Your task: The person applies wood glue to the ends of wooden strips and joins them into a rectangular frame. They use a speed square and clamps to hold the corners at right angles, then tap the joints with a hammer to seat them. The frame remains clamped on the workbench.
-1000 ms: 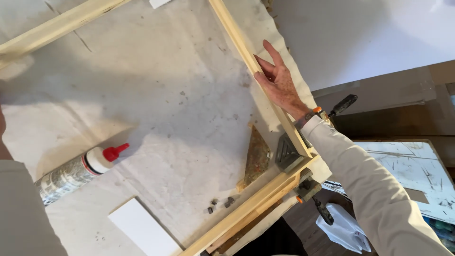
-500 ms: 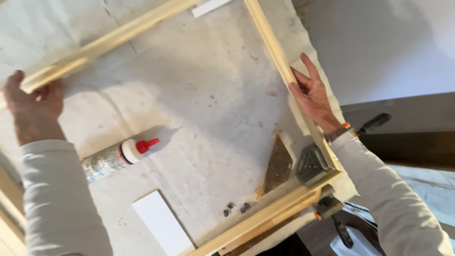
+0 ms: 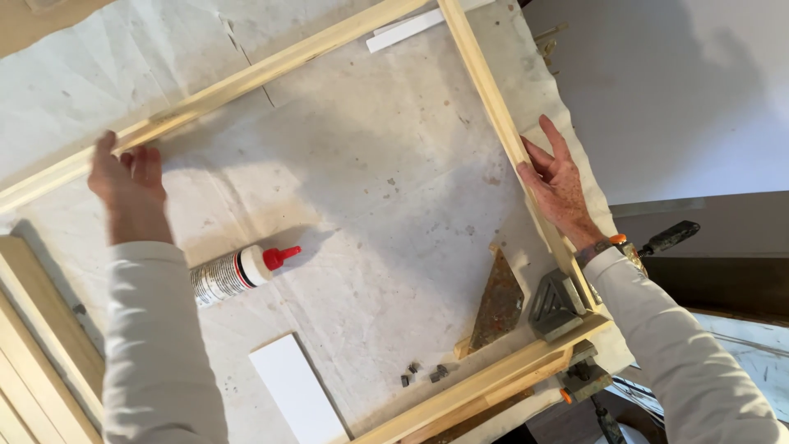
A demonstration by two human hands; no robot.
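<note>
Head view: the left hand (image 3: 130, 185) rests its loosely curled fingers against one rail of the wooden frame (image 3: 246, 78) lying on the cloth-covered surface (image 3: 386, 181), while the right hand (image 3: 559, 185) lies flat and spread on the opposite rail. A glue bottle (image 3: 238, 271) lies between them.

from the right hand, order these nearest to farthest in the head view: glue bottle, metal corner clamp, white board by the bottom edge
From the right hand:
1. metal corner clamp, just below it at the frame corner.
2. glue bottle, lying mid-table to the left.
3. white board, lower left.
</note>
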